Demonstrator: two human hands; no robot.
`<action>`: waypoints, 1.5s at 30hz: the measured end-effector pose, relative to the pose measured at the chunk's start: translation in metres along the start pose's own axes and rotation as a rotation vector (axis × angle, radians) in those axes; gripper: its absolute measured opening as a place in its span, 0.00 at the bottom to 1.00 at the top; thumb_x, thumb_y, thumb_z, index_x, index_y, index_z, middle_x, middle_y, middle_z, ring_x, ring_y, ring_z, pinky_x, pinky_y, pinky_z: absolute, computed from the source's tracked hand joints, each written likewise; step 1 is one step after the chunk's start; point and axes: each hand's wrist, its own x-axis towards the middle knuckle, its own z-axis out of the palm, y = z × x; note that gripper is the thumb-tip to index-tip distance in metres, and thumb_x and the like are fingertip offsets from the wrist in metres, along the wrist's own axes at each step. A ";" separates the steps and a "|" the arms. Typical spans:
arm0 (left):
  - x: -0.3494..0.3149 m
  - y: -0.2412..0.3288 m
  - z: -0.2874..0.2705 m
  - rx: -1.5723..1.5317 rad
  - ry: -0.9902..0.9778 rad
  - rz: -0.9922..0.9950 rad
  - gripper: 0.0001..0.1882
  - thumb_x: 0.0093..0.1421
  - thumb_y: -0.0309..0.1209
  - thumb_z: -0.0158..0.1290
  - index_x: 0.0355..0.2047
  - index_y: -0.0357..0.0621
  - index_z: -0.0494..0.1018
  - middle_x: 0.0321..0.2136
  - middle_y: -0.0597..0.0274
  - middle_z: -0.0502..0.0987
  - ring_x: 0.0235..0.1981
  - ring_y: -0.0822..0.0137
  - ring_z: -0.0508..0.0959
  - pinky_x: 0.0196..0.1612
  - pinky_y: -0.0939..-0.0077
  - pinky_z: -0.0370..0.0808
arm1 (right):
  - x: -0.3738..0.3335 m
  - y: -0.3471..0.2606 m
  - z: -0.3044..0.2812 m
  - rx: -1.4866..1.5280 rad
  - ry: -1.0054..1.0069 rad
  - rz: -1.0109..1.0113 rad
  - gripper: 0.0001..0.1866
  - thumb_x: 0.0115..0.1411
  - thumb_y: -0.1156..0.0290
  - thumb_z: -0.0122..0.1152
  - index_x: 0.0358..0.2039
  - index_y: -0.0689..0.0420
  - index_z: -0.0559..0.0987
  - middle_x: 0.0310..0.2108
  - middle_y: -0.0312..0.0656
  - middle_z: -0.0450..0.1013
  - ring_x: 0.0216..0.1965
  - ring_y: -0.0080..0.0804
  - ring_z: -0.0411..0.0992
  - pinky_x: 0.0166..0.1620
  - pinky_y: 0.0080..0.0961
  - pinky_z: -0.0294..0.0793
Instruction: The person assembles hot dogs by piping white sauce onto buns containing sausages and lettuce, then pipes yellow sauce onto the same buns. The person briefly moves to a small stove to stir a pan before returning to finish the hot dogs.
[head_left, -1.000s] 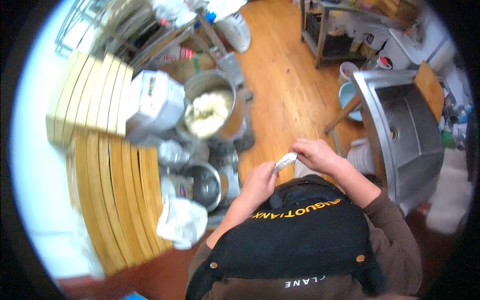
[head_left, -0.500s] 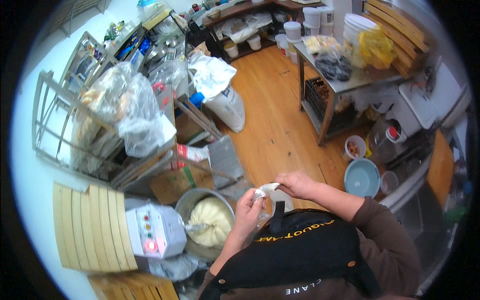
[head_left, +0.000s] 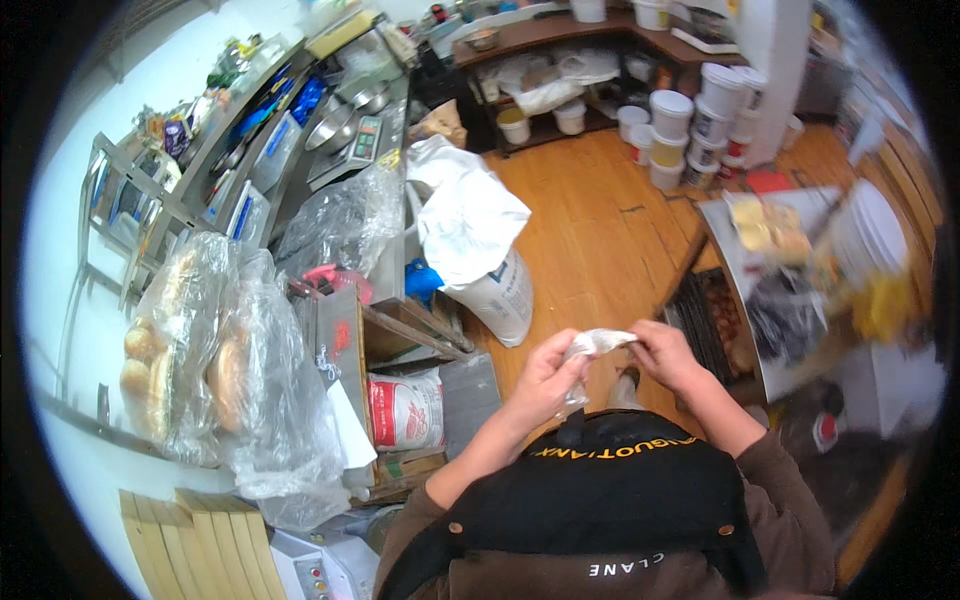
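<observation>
Two hands (head_left: 548,378) (head_left: 668,356), crumpled whitish plastic (head_left: 602,342) in their grasp, above wooden floor (head_left: 590,240), laden table (head_left: 721,226) at right

The left hand (head_left: 548,378) partly hides crumpled whitish plastic (head_left: 602,341) (exact kind unclear); right, a yellow bag (head_left: 884,308) blurs; near left, a push-button machine (head_left: 312,565) is cut off.
</observation>
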 end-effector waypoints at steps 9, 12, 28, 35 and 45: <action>0.254 0.022 -0.091 -0.028 0.167 0.099 0.06 0.65 0.26 0.47 0.39 0.38 0.71 0.27 0.69 0.72 0.28 0.80 0.70 0.33 0.85 0.67 | 0.250 0.156 -0.019 0.191 -0.005 -0.077 0.06 0.56 0.75 0.61 0.35 0.60 0.78 0.35 0.45 0.74 0.40 0.44 0.70 0.44 0.35 0.70; 0.320 0.021 -0.137 -0.066 0.340 0.165 0.07 0.64 0.28 0.49 0.40 0.39 0.72 0.25 0.71 0.71 0.25 0.81 0.69 0.29 0.85 0.67 | 0.326 0.205 -0.013 0.517 -0.241 0.257 0.07 0.61 0.72 0.57 0.38 0.60 0.79 0.35 0.40 0.75 0.37 0.29 0.72 0.42 0.26 0.70; 0.742 0.024 -0.385 -0.128 0.636 0.250 0.09 0.66 0.30 0.46 0.36 0.37 0.72 0.34 0.61 0.76 0.34 0.73 0.73 0.40 0.78 0.71 | 0.702 0.420 -0.008 0.701 -0.380 0.292 0.11 0.66 0.65 0.53 0.42 0.59 0.75 0.30 0.40 0.75 0.33 0.28 0.75 0.40 0.28 0.74; 0.939 0.013 -0.419 -0.120 0.520 0.138 0.11 0.64 0.36 0.51 0.37 0.40 0.74 0.47 0.49 0.77 0.40 0.68 0.77 0.40 0.75 0.76 | 0.836 0.564 -0.039 0.408 -0.341 0.306 0.13 0.63 0.61 0.54 0.43 0.54 0.76 0.33 0.45 0.77 0.33 0.41 0.75 0.39 0.36 0.72; 1.158 -0.029 -0.470 -0.016 0.507 -0.135 0.11 0.66 0.36 0.48 0.39 0.42 0.74 0.37 0.59 0.80 0.26 0.75 0.75 0.30 0.79 0.73 | 1.009 0.718 -0.061 0.817 -0.306 0.527 0.12 0.66 0.67 0.53 0.42 0.63 0.75 0.33 0.41 0.78 0.32 0.22 0.75 0.37 0.23 0.75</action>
